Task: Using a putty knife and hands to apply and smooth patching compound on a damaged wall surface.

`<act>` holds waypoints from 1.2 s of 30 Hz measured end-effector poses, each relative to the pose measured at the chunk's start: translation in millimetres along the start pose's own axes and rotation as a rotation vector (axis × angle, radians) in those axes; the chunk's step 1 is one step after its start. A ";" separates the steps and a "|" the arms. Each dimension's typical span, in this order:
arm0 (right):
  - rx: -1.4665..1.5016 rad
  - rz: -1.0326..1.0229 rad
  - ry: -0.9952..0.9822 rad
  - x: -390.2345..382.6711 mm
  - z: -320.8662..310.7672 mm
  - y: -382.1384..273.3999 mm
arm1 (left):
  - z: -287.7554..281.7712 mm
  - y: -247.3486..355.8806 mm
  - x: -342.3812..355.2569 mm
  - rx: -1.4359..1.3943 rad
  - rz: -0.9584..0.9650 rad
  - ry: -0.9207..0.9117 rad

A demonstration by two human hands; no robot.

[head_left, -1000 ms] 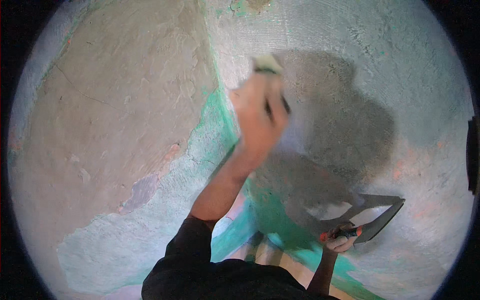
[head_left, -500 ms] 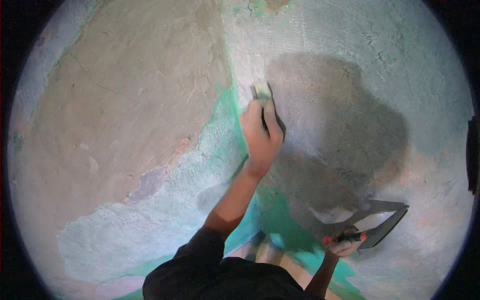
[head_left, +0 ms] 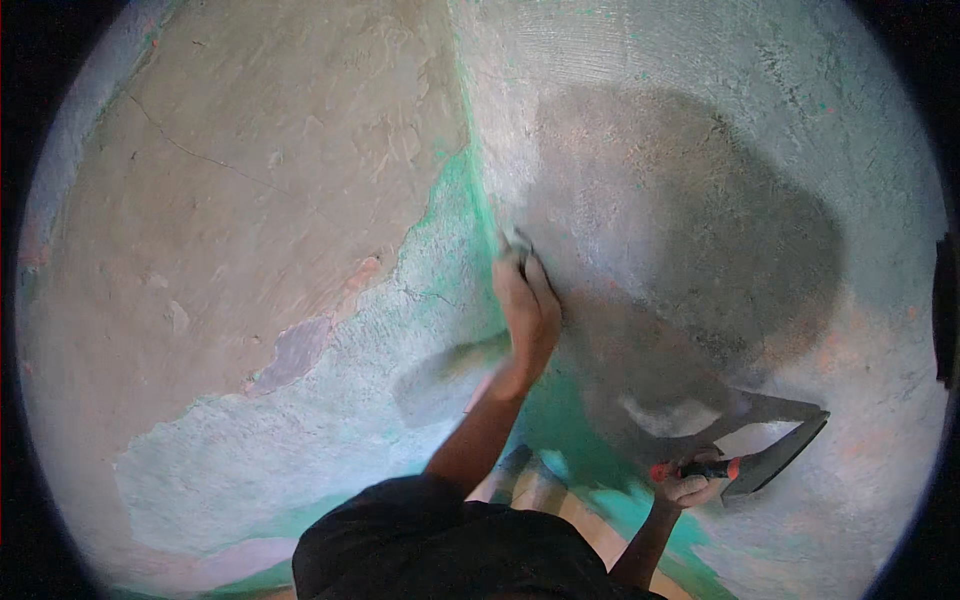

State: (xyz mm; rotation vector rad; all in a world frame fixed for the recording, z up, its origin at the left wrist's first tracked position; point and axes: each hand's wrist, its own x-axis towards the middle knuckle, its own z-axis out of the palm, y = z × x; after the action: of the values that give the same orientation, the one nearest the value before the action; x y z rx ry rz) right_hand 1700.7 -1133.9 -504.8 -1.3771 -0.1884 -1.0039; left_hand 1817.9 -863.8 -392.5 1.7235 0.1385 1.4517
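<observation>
My left hand point(head_left: 530, 305) reaches up to the inside corner where two wall faces meet. Its fingers are closed around a small, pale, flat-ended tool point(head_left: 518, 242), mostly covered by the hand and a little blurred, so its kind is unclear. The tool's end is against or very near the right wall face point(head_left: 600, 200), just beside the corner line. Lower right, my right hand point(head_left: 687, 486) grips the dark handle of a plastering trowel point(head_left: 775, 462). The handle has red-orange ends, and the broad blade is tilted, seen nearly edge-on.
Smooth brown-grey plaster point(head_left: 290, 150) covers much of the left wall face, with a ragged lower edge. Below it is rough, pale and green old paint point(head_left: 330, 420). Shadows of me and the trowel fall on the right face. My feet point(head_left: 540, 485) show below, near the corner.
My left hand has moved down along the corner with the small tool, which is now less visible. The right hand still holds the trowel, almost in place. The view has shifted slightly.
</observation>
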 end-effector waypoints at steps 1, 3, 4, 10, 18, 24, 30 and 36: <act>0.139 0.188 0.069 -5.7 -9.2 10.2 | -0.8 -12.3 -16.6 0.000 -0.001 -0.003; 0.279 0.386 0.129 -10.2 -11.2 12.5 | -6.0 -29.2 -38.0 -0.021 -0.160 -0.059; 0.160 0.220 0.080 -5.5 -6.8 4.5 | -5.5 -20.0 -31.7 -0.022 -0.169 -0.066; -0.015 0.032 0.053 -2.0 1.0 3.5 | 8.1 26.6 48.7 -0.171 0.084 0.006; -0.018 0.017 0.005 -0.9 3.3 -9.5 | 3.3 -52.4 -63.8 0.069 0.029 0.046; -0.031 0.056 0.071 2.3 4.0 -17.1 | 5.8 -4.9 5.9 -0.050 -0.094 -0.081; -0.069 0.239 -0.069 -0.1 -32.6 10.1 | 6.1 -16.0 -0.7 0.024 0.072 -0.029; -0.066 -0.024 -0.034 7.8 9.9 -12.7 | 11.1 -70.8 -114.7 0.172 0.039 0.011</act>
State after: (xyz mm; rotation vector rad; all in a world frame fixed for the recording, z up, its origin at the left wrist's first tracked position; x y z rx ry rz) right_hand 1701.0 -1127.4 -488.1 -1.4553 -0.1991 -1.0146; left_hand 1820.6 -890.9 -524.9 1.8658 0.2431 1.5154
